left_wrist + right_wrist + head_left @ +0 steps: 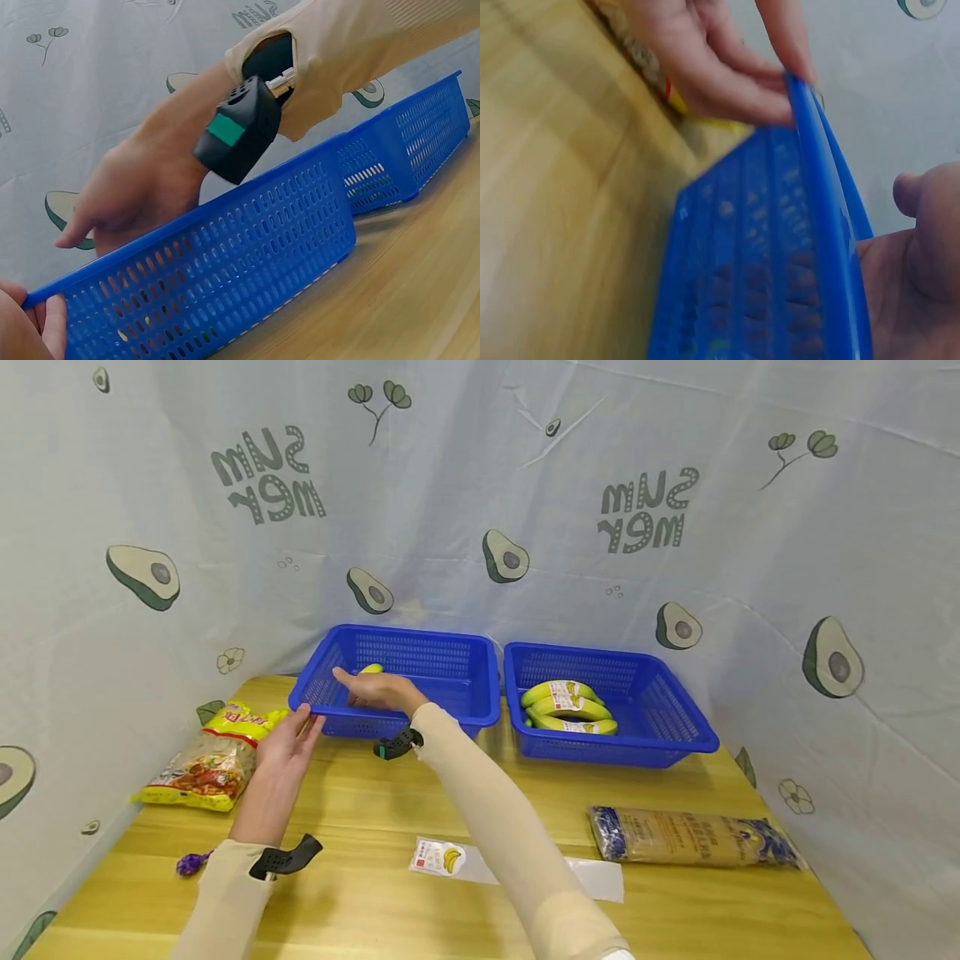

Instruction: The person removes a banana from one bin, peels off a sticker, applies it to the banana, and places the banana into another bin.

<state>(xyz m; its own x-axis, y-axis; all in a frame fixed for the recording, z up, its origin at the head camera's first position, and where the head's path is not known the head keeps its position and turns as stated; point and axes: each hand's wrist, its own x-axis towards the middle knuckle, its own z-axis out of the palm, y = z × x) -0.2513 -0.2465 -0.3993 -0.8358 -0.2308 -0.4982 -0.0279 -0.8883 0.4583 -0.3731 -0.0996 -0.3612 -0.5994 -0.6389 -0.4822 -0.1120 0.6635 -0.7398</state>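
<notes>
A blue plastic basket (390, 632) stands at the back left of the wooden table. My left hand (287, 742) grips its front-left rim, thumb on top and fingers against the outside, as the right wrist view shows. Over the front rim, my right hand (382, 691) reaches down inside the basket, its thumb spread away from the palm. In the left wrist view the right hand (142, 187) is partly hidden by the slotted wall, with its fingers behind it. A bit of yellow banana (371, 668) shows just beyond the right hand in the head view.
A second blue basket (678, 693) at the right holds labelled bananas (570, 710). A yellow food bag (210, 760) lies left, near a small purple item (192, 862). A strip with a banana label (442, 858) and a long brown package (697, 838) lie in front.
</notes>
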